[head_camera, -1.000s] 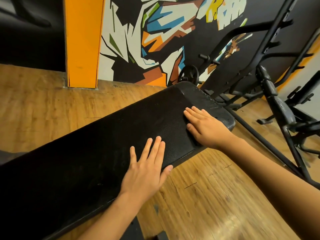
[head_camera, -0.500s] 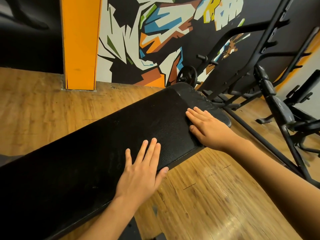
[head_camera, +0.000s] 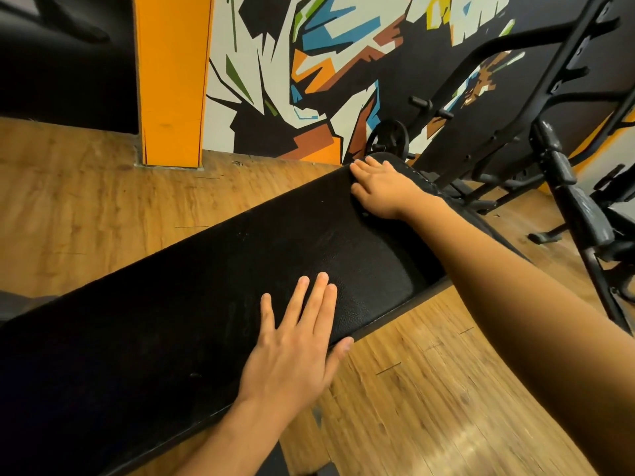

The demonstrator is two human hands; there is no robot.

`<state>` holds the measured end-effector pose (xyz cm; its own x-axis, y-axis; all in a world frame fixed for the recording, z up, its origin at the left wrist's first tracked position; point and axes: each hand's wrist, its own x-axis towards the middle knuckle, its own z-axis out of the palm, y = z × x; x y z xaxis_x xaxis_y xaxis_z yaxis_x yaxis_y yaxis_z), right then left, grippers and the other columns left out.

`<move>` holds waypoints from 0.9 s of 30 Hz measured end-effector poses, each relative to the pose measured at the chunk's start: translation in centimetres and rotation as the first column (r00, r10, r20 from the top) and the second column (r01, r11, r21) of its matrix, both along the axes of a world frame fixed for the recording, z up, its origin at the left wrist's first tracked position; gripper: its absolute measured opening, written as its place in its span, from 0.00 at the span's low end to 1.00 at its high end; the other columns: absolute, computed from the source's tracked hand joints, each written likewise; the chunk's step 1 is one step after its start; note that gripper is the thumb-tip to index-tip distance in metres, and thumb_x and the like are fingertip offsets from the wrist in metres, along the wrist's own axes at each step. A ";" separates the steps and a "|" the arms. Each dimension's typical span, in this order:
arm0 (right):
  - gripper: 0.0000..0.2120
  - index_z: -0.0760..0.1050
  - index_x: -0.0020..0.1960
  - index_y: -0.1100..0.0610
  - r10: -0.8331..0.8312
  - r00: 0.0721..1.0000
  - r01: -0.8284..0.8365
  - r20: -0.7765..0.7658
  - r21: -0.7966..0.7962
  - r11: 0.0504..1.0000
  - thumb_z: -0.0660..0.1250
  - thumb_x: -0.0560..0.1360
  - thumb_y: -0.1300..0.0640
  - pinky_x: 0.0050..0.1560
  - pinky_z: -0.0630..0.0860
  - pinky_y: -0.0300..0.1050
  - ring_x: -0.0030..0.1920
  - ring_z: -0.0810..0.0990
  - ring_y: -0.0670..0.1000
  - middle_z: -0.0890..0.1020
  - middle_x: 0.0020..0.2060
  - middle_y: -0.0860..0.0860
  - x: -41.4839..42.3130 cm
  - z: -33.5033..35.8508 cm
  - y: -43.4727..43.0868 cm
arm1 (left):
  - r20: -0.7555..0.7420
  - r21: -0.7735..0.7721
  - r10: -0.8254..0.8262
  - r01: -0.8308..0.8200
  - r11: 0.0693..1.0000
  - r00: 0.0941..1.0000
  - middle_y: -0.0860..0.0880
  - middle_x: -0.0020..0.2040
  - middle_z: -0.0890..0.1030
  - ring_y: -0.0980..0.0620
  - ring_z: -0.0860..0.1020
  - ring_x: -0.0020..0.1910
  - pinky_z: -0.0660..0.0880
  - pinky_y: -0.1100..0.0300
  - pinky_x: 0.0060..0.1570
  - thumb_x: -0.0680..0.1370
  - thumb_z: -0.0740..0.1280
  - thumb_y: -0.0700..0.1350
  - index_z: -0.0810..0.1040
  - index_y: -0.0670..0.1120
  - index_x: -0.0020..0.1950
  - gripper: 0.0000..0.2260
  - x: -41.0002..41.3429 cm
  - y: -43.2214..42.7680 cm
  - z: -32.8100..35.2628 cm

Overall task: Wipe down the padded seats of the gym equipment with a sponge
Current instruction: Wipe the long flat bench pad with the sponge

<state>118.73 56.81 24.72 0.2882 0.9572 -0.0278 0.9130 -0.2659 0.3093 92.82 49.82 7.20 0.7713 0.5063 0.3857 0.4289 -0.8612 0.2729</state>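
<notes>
A long black padded bench seat [head_camera: 206, 297] runs diagonally from the lower left to the upper right. My left hand [head_camera: 295, 348] lies flat on the pad near its front edge, fingers straight, thumb hanging over the edge. My right hand [head_camera: 381, 190] presses flat on the far end of the pad, fingers straight and pointing left. A small dark edge shows under its palm; I cannot tell whether it is a sponge. No sponge is plainly visible.
Black metal gym frames [head_camera: 570, 207] and a weight plate [head_camera: 388, 135] stand behind and to the right of the bench. An orange pillar [head_camera: 171, 80] and a painted mural wall [head_camera: 309, 63] rise at the back. Wooden floor [head_camera: 429, 389] surrounds the bench.
My right hand has slid along the pad away from me to the bench's far end. My left hand has stayed flat in the same spot.
</notes>
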 end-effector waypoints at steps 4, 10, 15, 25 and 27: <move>0.22 0.66 0.73 0.63 -0.029 0.999 0.029 0.018 -0.010 1.000 0.51 0.86 0.50 0.73 0.61 0.58 0.72 0.65 0.59 0.70 0.71 0.60 0.7 0.3 2.9 | 0.006 0.008 -0.001 0.001 1.000 1.000 0.44 0.80 0.62 0.42 0.64 0.77 0.70 0.30 0.64 0.84 0.47 0.63 0.62 0.42 0.80 0.32 0.0 0.0 0.0; 0.26 0.58 0.80 0.63 -0.039 0.999 0.040 -0.015 0.017 0.999 0.51 0.86 0.52 0.77 0.54 0.57 0.79 0.57 0.60 0.61 0.79 0.61 -0.2 0.1 0.8 | 0.001 0.007 0.003 -0.003 1.000 1.000 0.44 0.80 0.62 0.43 0.63 0.78 0.70 0.31 0.64 0.84 0.48 0.63 0.61 0.42 0.80 0.32 -0.1 0.0 -0.1; 0.28 0.50 0.83 0.59 -0.009 0.996 0.012 -0.092 0.032 0.999 0.52 0.86 0.51 0.80 0.45 0.53 0.82 0.49 0.56 0.54 0.82 0.56 -2.3 -0.3 -5.9 | -0.014 -0.003 0.009 -0.009 1.000 1.000 0.44 0.80 0.62 0.43 0.63 0.78 0.70 0.31 0.64 0.84 0.47 0.63 0.61 0.43 0.80 0.32 -0.2 -0.1 0.0; 0.28 0.48 0.84 0.54 -0.010 0.996 0.013 -0.084 0.032 0.999 0.51 0.87 0.49 0.78 0.39 0.45 0.82 0.47 0.50 0.52 0.83 0.50 -4.4 -0.5 -14.1 | -0.030 -0.016 0.011 -0.012 1.000 0.999 0.44 0.80 0.62 0.42 0.64 0.78 0.70 0.30 0.64 0.84 0.47 0.63 0.61 0.43 0.80 0.32 -0.3 -0.3 0.2; 0.28 0.48 0.84 0.53 -0.007 0.997 0.010 -0.079 0.040 0.999 0.51 0.86 0.49 0.77 0.38 0.44 0.82 0.46 0.49 0.52 0.83 0.50 -4.2 -0.6 -14.8 | -0.030 -0.017 0.011 -0.011 1.000 0.999 0.44 0.80 0.62 0.42 0.64 0.77 0.70 0.30 0.64 0.84 0.47 0.63 0.61 0.43 0.80 0.32 -0.3 -0.3 0.2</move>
<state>114.51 42.05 24.16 0.2949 0.9555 -0.0123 0.9317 -0.2846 0.2255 92.55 49.57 7.37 0.7767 0.5211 0.3539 0.4464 -0.8517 0.2743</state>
